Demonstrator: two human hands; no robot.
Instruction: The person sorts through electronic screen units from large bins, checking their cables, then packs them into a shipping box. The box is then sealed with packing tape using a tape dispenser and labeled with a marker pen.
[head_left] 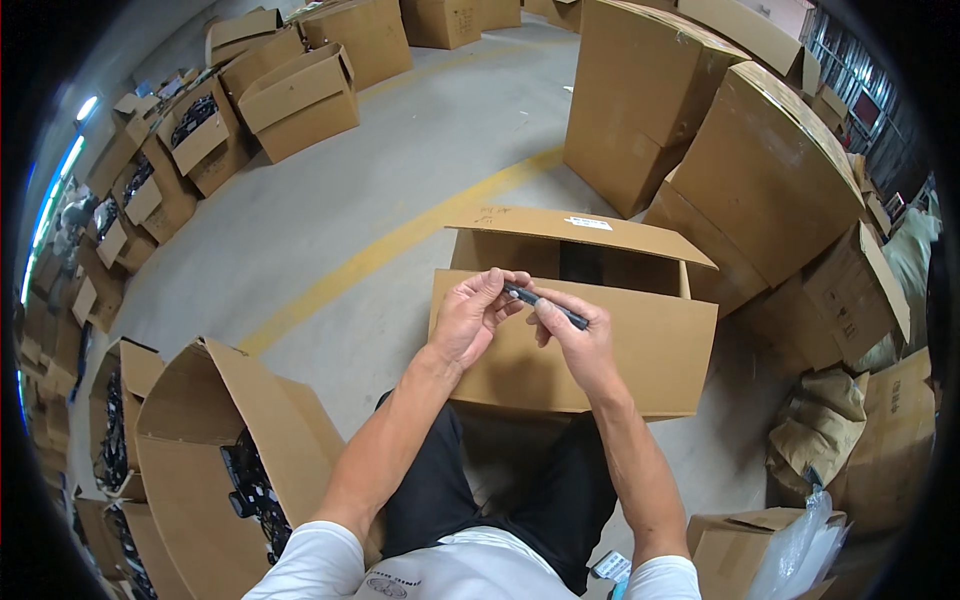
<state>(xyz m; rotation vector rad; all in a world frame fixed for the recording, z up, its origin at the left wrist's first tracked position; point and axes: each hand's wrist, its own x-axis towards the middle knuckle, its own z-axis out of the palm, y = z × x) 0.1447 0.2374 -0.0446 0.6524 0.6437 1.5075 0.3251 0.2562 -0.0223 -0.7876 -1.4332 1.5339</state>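
Both hands are raised over the front of an open cardboard box (585,345). Between them is a slim dark pen-like rod (574,317), too small to name surely. My right hand (582,340) grips its middle, and the thick end sticks out past the fingers to the right. At the other end, the fingertips of my left hand (468,318) pinch the rod, its thumb and forefinger closed together. A small pale bit shows on the rod near the left fingers. A raised flap partly hides the inside of the box, where something dark shows.
To my left, an open carton (235,390) holds black parts (255,490). More cartons line the far left along a yellow floor line (400,238). Tall cartons (650,95) stand at the right. A box with clear plastic (800,545) sits at lower right.
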